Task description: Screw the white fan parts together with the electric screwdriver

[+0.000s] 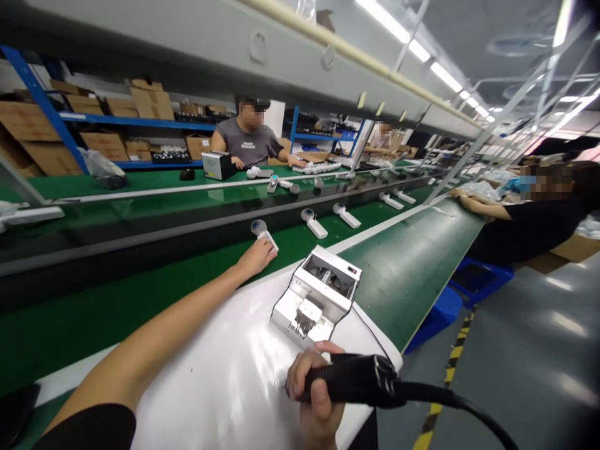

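The left arm stretches far forward, bare past a black sleeve, its left hand [257, 256] palm-down with fingers curled, while the right hand [313, 390] sits close in, fist wrapped tight.

The mat [225, 375] at lower centre of the frame is white and glossy, smooth, with strong glare from the overhead lights. The screw feeder [316, 297] standing on it has a brushed, silvery metal housing. The screwdriver [356, 378] at the bottom, gripped by the right hand [316, 390], has a black matt body, apparently plastic, and a smooth black cable. The conveyor belt [403, 262] is green and matt – faintly sheened at right. The device [265, 234] under the left hand [255, 256] looks like smooth white plastic. Boxes [150, 100] at upper left are plain brown cardboard.
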A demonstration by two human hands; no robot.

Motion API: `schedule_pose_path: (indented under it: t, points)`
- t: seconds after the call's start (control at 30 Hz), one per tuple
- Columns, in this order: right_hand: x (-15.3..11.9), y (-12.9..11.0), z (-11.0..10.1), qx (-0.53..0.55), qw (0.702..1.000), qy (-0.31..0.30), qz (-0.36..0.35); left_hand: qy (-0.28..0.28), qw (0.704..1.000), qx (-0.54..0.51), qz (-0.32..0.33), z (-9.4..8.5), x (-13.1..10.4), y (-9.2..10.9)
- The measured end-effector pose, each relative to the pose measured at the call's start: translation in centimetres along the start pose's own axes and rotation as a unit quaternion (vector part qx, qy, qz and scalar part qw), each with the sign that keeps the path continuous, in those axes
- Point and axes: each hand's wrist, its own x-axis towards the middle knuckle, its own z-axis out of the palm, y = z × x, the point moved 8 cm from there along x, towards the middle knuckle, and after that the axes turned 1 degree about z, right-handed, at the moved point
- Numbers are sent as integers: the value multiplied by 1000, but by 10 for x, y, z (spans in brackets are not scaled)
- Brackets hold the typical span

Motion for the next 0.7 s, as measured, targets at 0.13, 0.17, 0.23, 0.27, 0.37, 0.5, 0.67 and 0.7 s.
schedule_pose_path:
  t: [0.13, 0.17, 0.23, 0.27, 0.37, 0.5, 0.67, 0.7]
  points:
    - [14, -10, -7, 14, 999, -14, 25, 42, 998, -38, -17, -39, -51, -5]
    - [18, -15, -9, 13, 999, -17, 30, 52, 997, -47, -16, -46, -72, -1]
    - [29, -30, -12, 4, 999, -33, 26, 63, 996, -61, 18, -55, -124, 21]
    - [37, -41, -12, 0, 999, -34, 18, 64, 993, -48, 82, -56, -153, 43]
    - [67, -75, -4, -44, 999, -31, -10, 41, 973, -35, 226, -47, -237, 104]
    - [107, -103, 37, -88, 983, -98, -126, -29, 949, -50, 311, -13, -304, 145]
    - [125, -77, 59, -118, 970, -88, -195, -46, 939, -114, 322, 4, -313, 152]
    - [124, -74, 60, -126, 969, -79, -199, -48, 938, -117, 322, 5, -311, 152]
